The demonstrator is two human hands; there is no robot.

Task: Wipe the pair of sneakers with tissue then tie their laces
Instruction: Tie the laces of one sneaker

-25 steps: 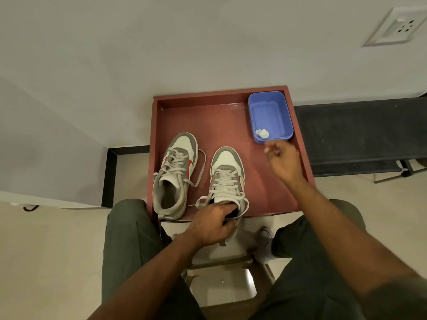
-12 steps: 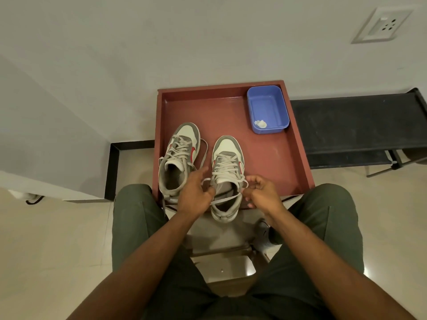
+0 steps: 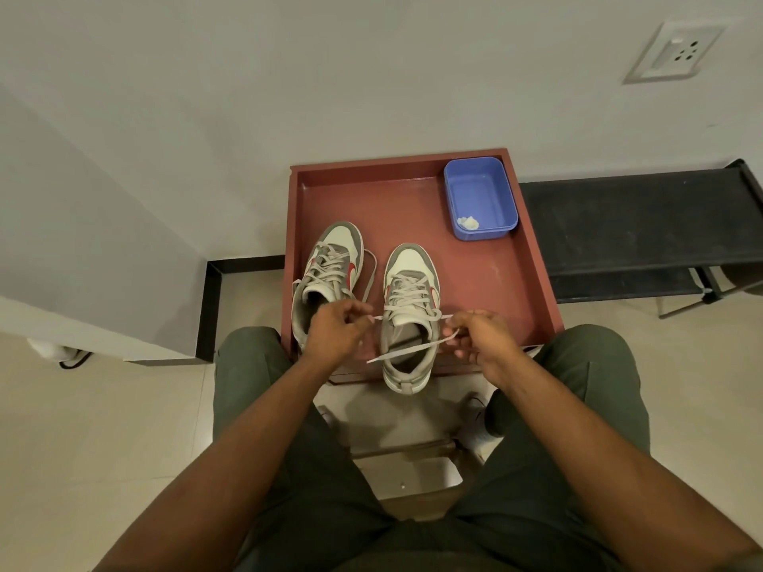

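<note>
Head-camera view, looking down past the person's lap: two grey and white sneakers are set side by side, toes pointing away, on a red-brown tray point(image 3: 532, 282). The right sneaker point(image 3: 408, 311) lies nearer, its heel hanging over the tray's near edge. The left sneaker point(image 3: 330, 274) sits just beside it, its laces loose. A lace end point(image 3: 406, 352) is drawn flat across the right sneaker's opening. The left hand point(image 3: 334, 330) is held between the two sneakers, fingers curled and pinching one lace of the right sneaker. The right hand point(image 3: 481, 338) is held at the shoe's other side, fingers curled round the other lace. A crumpled tissue point(image 3: 467, 222) lies in a blue tub point(image 3: 495, 175) at the tray's far right corner, well apart from both shoes.
</note>
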